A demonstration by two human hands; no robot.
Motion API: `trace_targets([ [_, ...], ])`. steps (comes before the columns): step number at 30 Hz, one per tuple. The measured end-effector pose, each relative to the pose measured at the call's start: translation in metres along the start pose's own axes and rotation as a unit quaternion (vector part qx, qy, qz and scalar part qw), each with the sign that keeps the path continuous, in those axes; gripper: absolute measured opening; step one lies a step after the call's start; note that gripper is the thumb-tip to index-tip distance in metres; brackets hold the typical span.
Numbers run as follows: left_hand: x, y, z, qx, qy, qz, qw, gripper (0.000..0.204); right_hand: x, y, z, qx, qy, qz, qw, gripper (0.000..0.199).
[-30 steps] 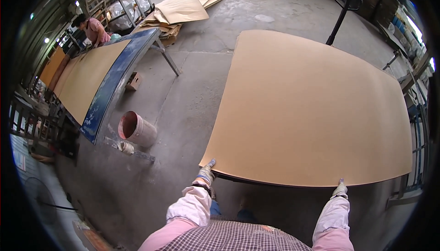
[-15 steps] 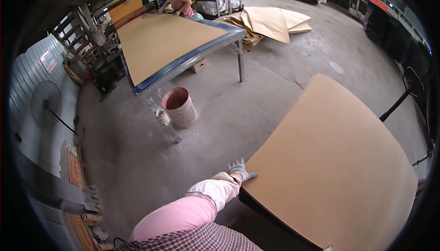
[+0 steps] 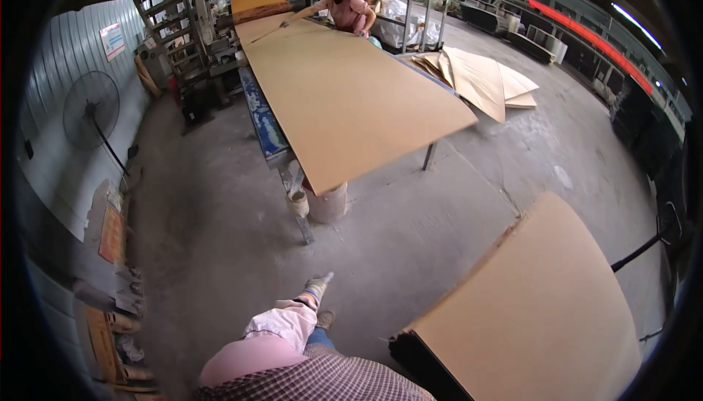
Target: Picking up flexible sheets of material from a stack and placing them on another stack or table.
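Note:
My left hand (image 3: 317, 288), in a striped knit glove with a pink and white sleeve behind it, reaches forward over the floor. Its fingers look stretched out, and nothing shows in it. My right hand is out of view. To the right lies a stack of large tan sheets (image 3: 534, 306) with dark edges, apart from my left hand. Ahead, another big tan sheet (image 3: 344, 101) lies on a blue-edged metal table (image 3: 261, 115), its near end jutting past the table. At the far end a person (image 3: 346, 9) in pink leans over it with one arm outstretched.
A stained bucket (image 3: 329, 205) stands under the jutting sheet, partly hidden. Tan sheets (image 3: 476, 75) lie piled on the floor beyond the table. On the left are a standing fan (image 3: 91, 108) and a corrugated wall (image 3: 62, 49). A black handle bar (image 3: 635, 253) rises right of the stack.
My left hand has come off the stack's edge and moved left. The sheet on the table has slid toward me past the near edge. My view has turned left and up.

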State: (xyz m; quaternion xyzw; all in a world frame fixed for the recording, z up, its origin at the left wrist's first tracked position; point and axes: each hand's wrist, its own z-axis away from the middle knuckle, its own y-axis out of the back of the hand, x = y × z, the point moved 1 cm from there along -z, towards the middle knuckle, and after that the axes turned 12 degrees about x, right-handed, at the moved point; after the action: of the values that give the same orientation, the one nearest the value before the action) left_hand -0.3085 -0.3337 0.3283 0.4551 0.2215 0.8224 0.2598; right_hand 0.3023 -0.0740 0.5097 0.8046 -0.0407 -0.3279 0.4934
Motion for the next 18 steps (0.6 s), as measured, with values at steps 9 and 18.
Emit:
trace_targets([
  [9, 0.111, 0.089, -0.17, -0.036, 0.091, 0.273, 0.957, 0.076, -0.216, -0.028, 0.179, -0.3, 0.095, -0.337, 0.888, 0.026],
  [18, 0.316, 0.001, -0.016, -0.445, 0.037, 0.569, 0.69, 0.045, -0.362, -0.001, 0.344, -0.736, -0.064, -0.243, 0.629, 0.079],
])
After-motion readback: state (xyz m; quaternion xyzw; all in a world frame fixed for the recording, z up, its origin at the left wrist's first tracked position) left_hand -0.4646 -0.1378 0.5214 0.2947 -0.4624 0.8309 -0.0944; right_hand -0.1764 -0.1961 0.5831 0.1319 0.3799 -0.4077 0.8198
